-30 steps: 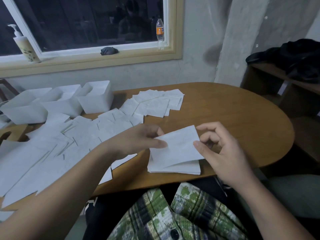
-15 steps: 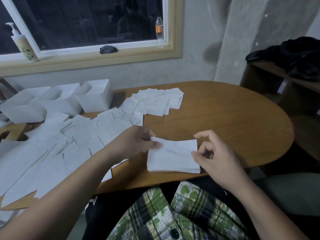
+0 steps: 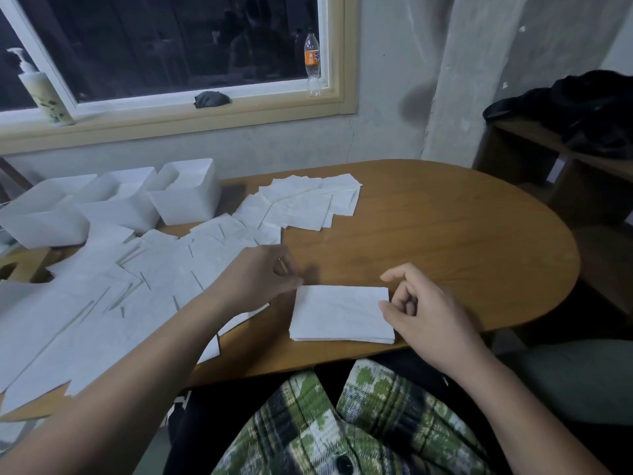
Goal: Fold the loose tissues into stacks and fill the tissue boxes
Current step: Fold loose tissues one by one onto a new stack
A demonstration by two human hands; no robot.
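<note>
The job looks to be in its early part. One stack of folded tissues lies square between the two hands, a few sheets thick by the look of its layered near edge. Far more is left: a wide spread of loose tissues lies flat and overlapping to the outside of the left hand's fingers, and a second fan of sheets lies well beyond the fingertips of both hands. Three white tissue boxes stand farther off again, past the loose spread (whether anything is in them I cannot tell from here).

The left hand sits just beside the stack's far left corner, its fingers curled loosely together with nothing visibly between them. The right hand sits at the stack's right edge: its thumb tip rests on that edge, the forefinger arches above the table, and the other fingers are bent in toward the palm, gripping nothing that shows.

The stack itself is white, thin, faintly creased on top, with fairly even edges. My guess is that it needs many more sheets before it would fill a box.
</note>
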